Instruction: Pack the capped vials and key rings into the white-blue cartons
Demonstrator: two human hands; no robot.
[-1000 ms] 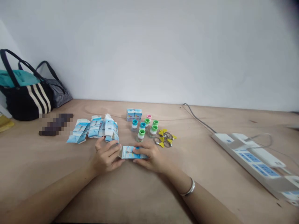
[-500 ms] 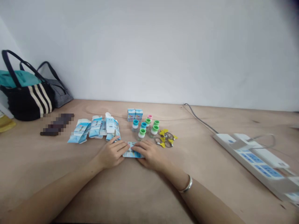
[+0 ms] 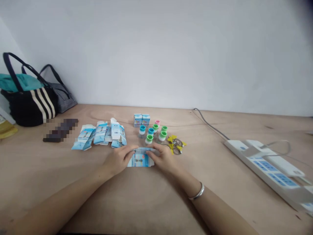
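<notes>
A small blue-and-white carton [image 3: 141,160] stands on the wooden table between my two hands. My left hand [image 3: 117,160] grips its left side with curled fingers. My right hand [image 3: 164,158] holds its right side and top edge, a silver bangle on that wrist. Just behind the carton stand several small bottles [image 3: 153,133] with green, blue and pink caps. Yellow-tagged metal clips [image 3: 175,145] lie right of my right hand.
Several flat folded cartons [image 3: 99,137] lie to the left. Two assembled cartons [image 3: 141,120] stand behind the bottles. A dark object [image 3: 60,130] and two bags [image 3: 30,98] are at far left. A white power strip [image 3: 269,166] with cable runs along the right.
The carton went from lying flat under my fingers to being raised and squeezed open between both hands. Both hands shifted slightly away from me and to the right.
</notes>
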